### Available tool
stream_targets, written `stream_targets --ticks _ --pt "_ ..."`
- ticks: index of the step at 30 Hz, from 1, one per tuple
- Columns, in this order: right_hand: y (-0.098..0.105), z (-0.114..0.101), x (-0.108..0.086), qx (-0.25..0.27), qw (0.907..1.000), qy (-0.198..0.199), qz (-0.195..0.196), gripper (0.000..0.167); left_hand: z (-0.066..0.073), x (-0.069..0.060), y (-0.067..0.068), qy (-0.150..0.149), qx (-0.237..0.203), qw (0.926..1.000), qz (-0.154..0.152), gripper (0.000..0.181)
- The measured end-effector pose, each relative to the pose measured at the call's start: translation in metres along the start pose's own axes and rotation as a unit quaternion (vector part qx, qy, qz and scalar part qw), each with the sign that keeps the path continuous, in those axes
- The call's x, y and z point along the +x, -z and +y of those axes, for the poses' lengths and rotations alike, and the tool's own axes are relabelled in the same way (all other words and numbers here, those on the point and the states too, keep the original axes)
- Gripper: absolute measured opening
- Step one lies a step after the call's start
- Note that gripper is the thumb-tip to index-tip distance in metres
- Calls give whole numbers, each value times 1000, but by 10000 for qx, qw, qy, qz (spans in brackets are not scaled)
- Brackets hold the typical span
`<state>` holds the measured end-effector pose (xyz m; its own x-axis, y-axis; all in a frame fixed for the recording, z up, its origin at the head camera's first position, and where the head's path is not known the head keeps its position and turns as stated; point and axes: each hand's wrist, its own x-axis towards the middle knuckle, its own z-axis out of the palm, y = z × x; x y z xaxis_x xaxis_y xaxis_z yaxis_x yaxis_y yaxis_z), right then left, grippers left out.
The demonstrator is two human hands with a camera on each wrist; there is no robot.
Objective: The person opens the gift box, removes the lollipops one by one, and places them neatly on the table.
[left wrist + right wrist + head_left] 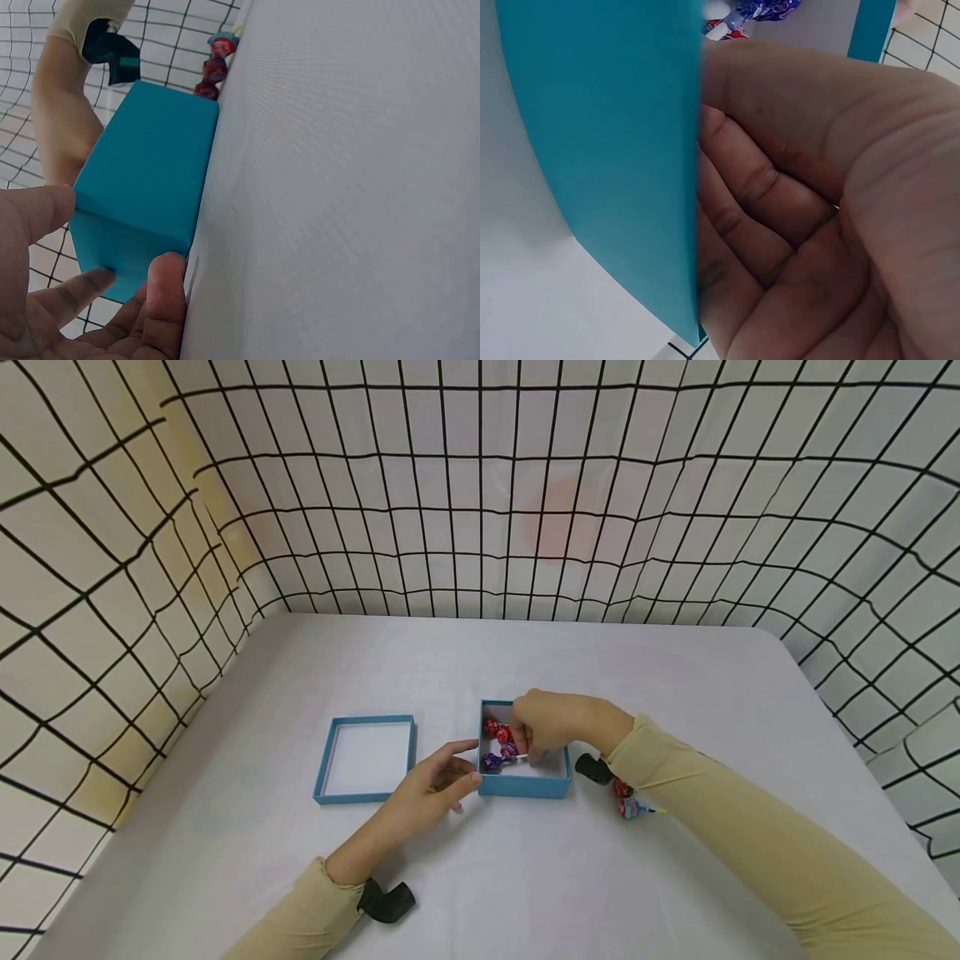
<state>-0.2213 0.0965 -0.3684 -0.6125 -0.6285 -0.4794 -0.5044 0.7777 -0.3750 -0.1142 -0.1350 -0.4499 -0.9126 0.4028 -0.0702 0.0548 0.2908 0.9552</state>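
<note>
A blue open-topped box [525,787] with a white inside holds several lollipops, among them a purple-wrapped lollipop [491,763] and a red-wrapped lollipop [491,727]. My right hand [551,722] reaches down into it from the right, fingers curled, and pinches a lollipop by its stick end; the box wall hides the fingertips in the right wrist view. Against the box's left front corner rests my left hand [427,789], its thumb and fairly straight fingers touching the side, as the left wrist view [169,289] also shows.
Left of the box lies a blue-rimmed lid [363,800], inner side up. More lollipops, including a blue-wrapped lollipop [630,808], lie on the white table [540,877] near the right sleeve. Black wire grid [480,510] borders the back and sides.
</note>
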Motion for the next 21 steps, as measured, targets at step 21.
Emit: stream_targets --ticks 21 --pt "13 2 -16 284 9992 264 80 12 0 1 0 -48 -15 10000 -11 55"
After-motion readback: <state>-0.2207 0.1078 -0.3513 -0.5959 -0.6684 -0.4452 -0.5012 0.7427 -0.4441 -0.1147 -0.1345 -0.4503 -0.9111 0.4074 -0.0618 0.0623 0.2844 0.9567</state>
